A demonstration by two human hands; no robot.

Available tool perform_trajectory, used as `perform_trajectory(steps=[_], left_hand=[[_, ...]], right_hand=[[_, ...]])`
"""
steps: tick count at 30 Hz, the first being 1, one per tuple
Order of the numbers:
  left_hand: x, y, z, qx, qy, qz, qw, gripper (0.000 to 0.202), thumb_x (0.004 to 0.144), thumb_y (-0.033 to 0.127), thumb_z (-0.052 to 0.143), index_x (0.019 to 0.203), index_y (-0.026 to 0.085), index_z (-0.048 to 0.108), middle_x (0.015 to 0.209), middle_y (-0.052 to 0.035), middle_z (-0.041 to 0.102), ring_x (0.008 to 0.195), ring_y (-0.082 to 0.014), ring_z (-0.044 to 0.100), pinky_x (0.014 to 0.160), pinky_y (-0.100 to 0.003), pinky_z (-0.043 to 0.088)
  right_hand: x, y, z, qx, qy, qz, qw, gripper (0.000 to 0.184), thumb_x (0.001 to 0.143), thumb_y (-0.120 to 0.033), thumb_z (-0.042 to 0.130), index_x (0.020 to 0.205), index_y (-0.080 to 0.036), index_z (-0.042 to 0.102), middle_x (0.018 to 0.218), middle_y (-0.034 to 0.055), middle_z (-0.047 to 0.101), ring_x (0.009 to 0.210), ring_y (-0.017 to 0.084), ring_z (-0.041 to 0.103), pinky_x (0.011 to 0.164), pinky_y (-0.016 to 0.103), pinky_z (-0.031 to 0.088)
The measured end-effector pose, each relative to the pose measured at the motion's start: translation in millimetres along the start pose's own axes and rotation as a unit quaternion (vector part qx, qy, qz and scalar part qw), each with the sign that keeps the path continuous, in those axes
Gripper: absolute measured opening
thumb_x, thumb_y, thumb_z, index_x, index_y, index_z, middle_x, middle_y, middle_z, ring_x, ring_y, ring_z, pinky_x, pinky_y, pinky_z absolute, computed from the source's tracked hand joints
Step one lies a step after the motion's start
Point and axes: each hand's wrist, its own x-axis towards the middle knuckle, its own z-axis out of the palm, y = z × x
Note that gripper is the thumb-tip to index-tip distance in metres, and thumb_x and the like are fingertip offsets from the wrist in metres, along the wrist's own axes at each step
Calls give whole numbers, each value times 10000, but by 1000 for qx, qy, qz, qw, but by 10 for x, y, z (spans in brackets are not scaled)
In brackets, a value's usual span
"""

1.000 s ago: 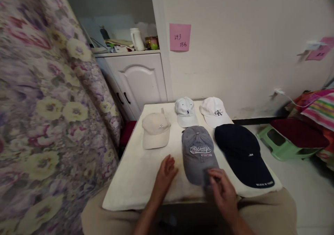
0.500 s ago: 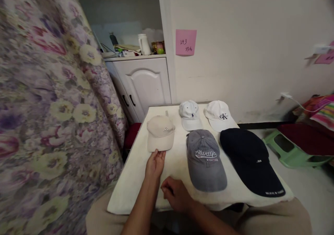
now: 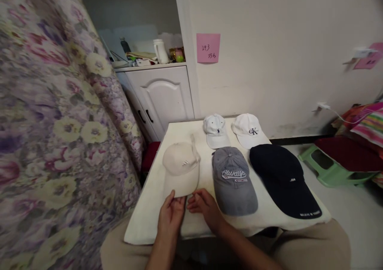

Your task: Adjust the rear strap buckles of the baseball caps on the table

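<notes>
1) Beige cap point(image 3: 179, 162), small silvery logo
2) Grey cap point(image 3: 235, 198), white script with red accents
3) Navy cap point(image 3: 275, 164), near black, white brim lettering
4) White cap point(image 3: 243, 124), black letters
5) Pale bluish-white cap point(image 3: 217, 140), dark blue emblem
6) Counter point(image 3: 145, 216), cream
7) Curtain point(image 3: 66, 174), purple, pink and yellow flowers
8) Stool point(image 3: 326, 172), green, dark red top

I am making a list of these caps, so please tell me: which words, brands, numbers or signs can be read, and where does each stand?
"Always": gray cap; its smaller markings are unreadable.
"CK": white cap; first letter not sharp.
"BELIEVE": navy cap, on its brim; the rest is blurred.
"243": pink note; middle digit uncertain, second line illegible.
Too small: right-hand pink paper.
Wordless sign: slanted stripes, beige cap.
</notes>
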Motion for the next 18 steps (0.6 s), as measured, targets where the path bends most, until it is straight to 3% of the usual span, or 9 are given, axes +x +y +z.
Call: perform_trajectory(steps=[5,9,11,14,18], left_hand=[[-529,25,-355,8,37,-3,999,593,870,26,531,1415,253,471,1024,-35,789,1044,-197,723,979,-323,560],[-802,-58,-640,36,75,-29,996,647,850,3,542,1438,265,473,1058,-42,786,1036,-210,726,1012,-344,546],[-914,-134,-766,34,81,-50,995,648,860,-9,524,1444,266,473,1063,-48,785,1039,-213,724,1025,-363,539],[-1042,-232,-963,52,62,-55,995,651,846,-14,555,1419,293,517,1135,-43,763,1121,-232,683,1064,-381,508],[-1112,-276,-1349,76,34,-80,993,449,817,47,654,1164,322,728,1200,-16,733,1254,-273,579,1136,-419,423]], right_hand=[[28,44,-40,69,46,5,997,424,713,-571,750,795,-203,556,753,-18,607,719,178,632,662,324,554],[29,13,-59,122,69,1,990,433,712,-519,758,946,-213,561,803,-5,662,727,180,655,678,314,545],[25,-60,-77,169,47,2,985,463,722,-494,756,1035,-199,585,872,33,718,814,216,689,735,343,552],[39,-185,-109,250,-10,31,968,421,723,-468,771,994,-167,654,864,64,766,938,269,706,821,384,553],[91,-304,-107,291,-42,92,951,450,752,-551,713,976,-161,692,833,76,780,1000,298,706,846,430,564]])
